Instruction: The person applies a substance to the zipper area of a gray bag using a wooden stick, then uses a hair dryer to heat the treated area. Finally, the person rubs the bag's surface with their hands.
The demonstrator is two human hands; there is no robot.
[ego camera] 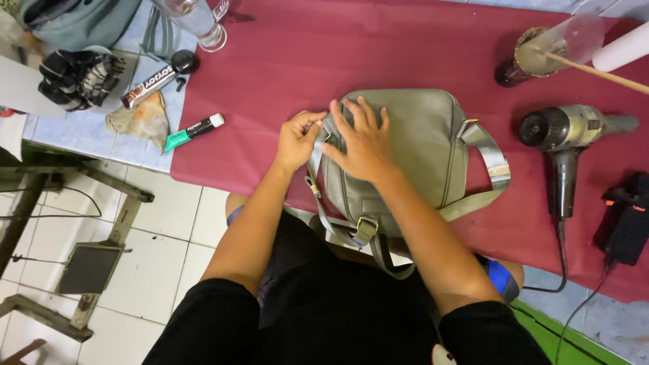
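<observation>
A grey-green shoulder bag (pixel 419 142) lies flat on a dark red cloth (pixel 378 47) over the table. Its grey strap (pixel 492 162) loops round the right side and hangs off the front edge. My right hand (pixel 363 138) rests spread on the bag's left part, fingers apart, pressing it down. My left hand (pixel 297 137) is at the bag's upper left corner, its fingers pinched on a small part of the bag edge by the zip. A metal buckle (pixel 366 226) shows on the strap near my lap.
A hair dryer (pixel 564 135) with its cord lies right of the bag, a black box (pixel 625 220) beyond it. A green-and-black tube (pixel 193 131), a crumpled rag (pixel 138 118), a snack wrapper (pixel 150 84), a clear glass (pixel 199 23) and a dark folded cloth (pixel 78 78) sit at the left.
</observation>
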